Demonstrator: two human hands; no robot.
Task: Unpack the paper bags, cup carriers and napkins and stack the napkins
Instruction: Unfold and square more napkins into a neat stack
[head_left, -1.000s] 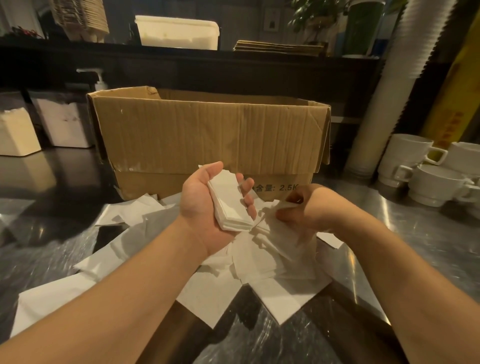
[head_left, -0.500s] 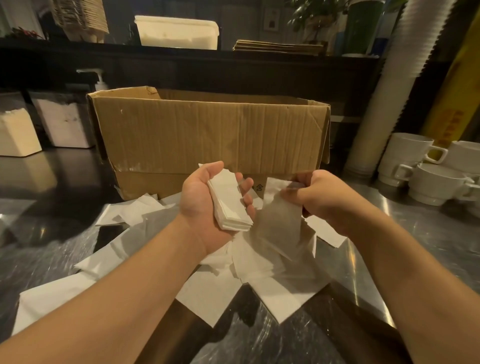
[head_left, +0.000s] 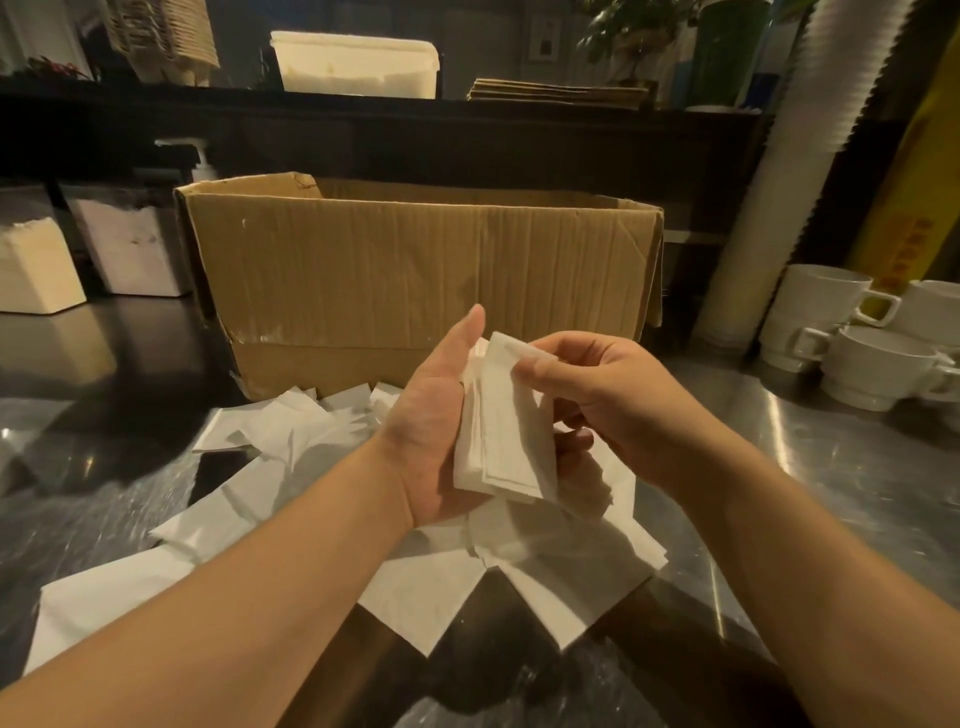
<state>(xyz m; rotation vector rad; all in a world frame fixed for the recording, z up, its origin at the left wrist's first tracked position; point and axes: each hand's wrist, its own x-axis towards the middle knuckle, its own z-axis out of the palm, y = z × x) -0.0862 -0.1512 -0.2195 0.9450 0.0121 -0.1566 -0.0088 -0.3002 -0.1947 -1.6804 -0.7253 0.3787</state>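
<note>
A person stands at a dark, shiny metal bench (head_left: 857, 467), seen from their own head looking down at both bare hands. The left hand (head_left: 431, 415) is palm up and cupped, its fingers curled under a small stack of folded white paper napkins (head_left: 498, 457) held upright against the palm, thumb raised beside it. The right hand (head_left: 602, 384) pinches the top corner of a single white napkin between thumb and fingertip and lays it against the face of the stack.

Beneath the hands, loose white napkins (head_left: 291, 431) lie scattered and overlapping on the bench, just in front of an open brown cardboard box (head_left: 415, 270). White ceramic cups (head_left: 826, 322) stand stacked at the far right, well apart from the work.

The napkins look very light, thin and soft. They likely bend and slide easily, so a single sheet is probably best taken by a corner or edge with a light pinch. The stack will probably splay unless it is gripped across its flat faces, with the edges squared up. Tearing seems a small risk, and crumpling a greater one.
</note>
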